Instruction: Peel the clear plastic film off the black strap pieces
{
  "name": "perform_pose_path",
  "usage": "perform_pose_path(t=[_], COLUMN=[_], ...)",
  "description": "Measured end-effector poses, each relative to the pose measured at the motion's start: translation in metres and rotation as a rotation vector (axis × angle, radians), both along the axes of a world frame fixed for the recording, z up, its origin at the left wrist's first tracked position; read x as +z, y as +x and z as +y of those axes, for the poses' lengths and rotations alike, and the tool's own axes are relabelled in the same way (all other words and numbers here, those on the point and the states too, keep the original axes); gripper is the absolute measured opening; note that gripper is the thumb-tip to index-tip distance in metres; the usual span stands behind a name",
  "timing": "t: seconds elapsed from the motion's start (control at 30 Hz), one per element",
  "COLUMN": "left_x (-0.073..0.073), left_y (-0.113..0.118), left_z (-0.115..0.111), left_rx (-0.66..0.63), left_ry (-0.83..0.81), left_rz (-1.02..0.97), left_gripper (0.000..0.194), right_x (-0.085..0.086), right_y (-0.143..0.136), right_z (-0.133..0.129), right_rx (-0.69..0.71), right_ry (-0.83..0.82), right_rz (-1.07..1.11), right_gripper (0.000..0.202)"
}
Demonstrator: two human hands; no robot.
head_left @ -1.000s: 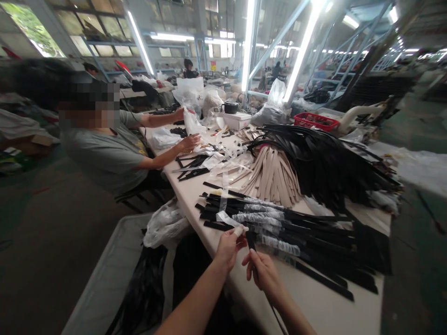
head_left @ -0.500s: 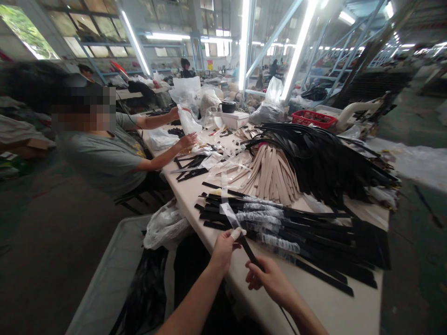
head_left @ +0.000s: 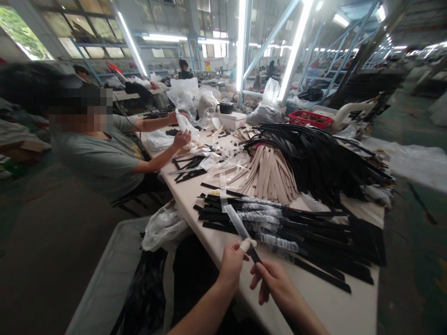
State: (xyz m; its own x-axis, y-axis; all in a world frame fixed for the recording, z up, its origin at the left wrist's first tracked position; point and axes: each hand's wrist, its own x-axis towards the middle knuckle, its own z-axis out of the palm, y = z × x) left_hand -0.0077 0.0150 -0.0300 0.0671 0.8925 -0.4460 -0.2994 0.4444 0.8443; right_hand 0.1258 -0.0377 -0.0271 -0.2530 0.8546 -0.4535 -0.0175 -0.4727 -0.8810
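Nearest of all, the person's right hand [head_left: 275, 281] grips a narrow black strap [head_left: 254, 255] between thumb and forefinger, the other fingers loosely curled. The left hand [head_left: 232, 265], a whitish cover [head_left: 245, 245] on its thumb, pinches the same strap farther up, where a strip of clear plastic film [head_left: 236, 221] runs on from the hand; whether the film goes around the strap, I cannot tell. All this sits above the near edge of the counter [head_left: 342, 309]. Down at the left stands a grey bin [head_left: 108, 265] with dark strips [head_left: 148, 284] in it and a crumpled clear bag [head_left: 164, 228] at its far end. Just past the hands, a row of flat black straps [head_left: 316, 235] lies across the counter, wrinkled clear sleeves [head_left: 279, 241] bunched on some of them. Behind these spreads a fan of beige straps [head_left: 272, 179], a big glossy black heap [head_left: 324, 163] beside it. On the left, a co-worker in a grey T-shirt [head_left: 94, 163] sits holding a white plastic bag [head_left: 185, 123]. Farther along I see a black mug [head_left: 226, 108] on a white box [head_left: 232, 121], a red basket [head_left: 310, 120] and, beyond, bright tube lights [head_left: 241, 46]
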Motion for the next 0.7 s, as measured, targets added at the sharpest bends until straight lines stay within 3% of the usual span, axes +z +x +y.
perform_pose_path(t=[0.1,0.3,0.43,0.5,0.6,0.7], left_x=[-0.003,0.0,-0.012,-0.014,-0.008,-0.001], left_y=[0.003,0.004,0.02,0.022,0.017,0.019], left_z=[-0.007,0.005,-0.014,-0.016,-0.005,-0.002], left_rx=[-0.093,0.097,-0.074,-0.099,-0.066,-0.054], left_ry=[-0.012,0.06,-0.034,-0.048,-0.089,-0.079], left_rz=[-0.013,0.034,-0.005,-0.051,-0.199,-0.305], left_gripper=[0.043,0.039,0.045,0.045,0.045,0.043], right_x=[-0.001,-0.012,-0.013,-0.016,-0.024,-0.025], right_y=[0.001,0.009,0.008,0.009,0.009,0.005], right_z=[0.0,-0.008,-0.002,-0.003,-0.011,-0.017], right_rx=[-0.018,-0.055,-0.114,-0.088,-0.024,-0.048], right_ry=[0.023,-0.005,0.063,0.045,-0.023,-0.011], right_rz=[0.026,0.001,-0.024,-0.001,0.007,-0.03], right_gripper=[0.059,0.059,0.058,0.057,0.059,0.06])
